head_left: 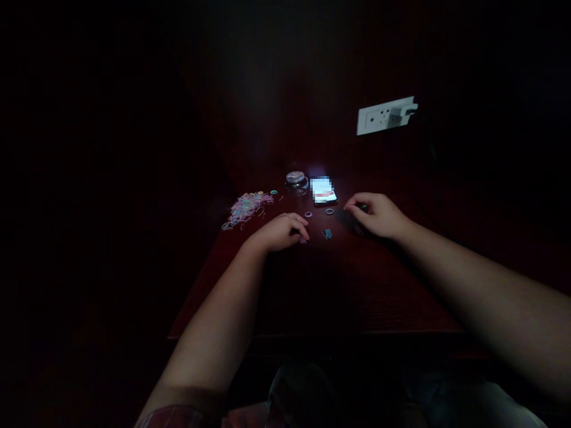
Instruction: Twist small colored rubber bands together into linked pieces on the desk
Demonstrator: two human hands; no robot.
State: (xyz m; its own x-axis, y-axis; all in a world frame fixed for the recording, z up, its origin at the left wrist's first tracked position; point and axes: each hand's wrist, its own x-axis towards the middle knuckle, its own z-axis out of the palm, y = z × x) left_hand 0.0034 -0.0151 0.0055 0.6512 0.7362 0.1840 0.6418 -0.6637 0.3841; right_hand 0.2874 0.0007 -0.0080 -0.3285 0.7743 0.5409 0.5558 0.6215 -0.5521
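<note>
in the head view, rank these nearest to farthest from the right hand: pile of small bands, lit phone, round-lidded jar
1. Lit phone: just left of the right hand, slightly beyond it
2. Round-lidded jar: left of the phone
3. Pile of small bands: leftmost of the three

A phone (324,191) with a glowing screen lies at twelve o'clock on the dark reddish tabletop (321,297). Between one and two o'clock from it is a pale socket plate (377,119) — a plug (408,110) fills its three o'clock end.
</note>
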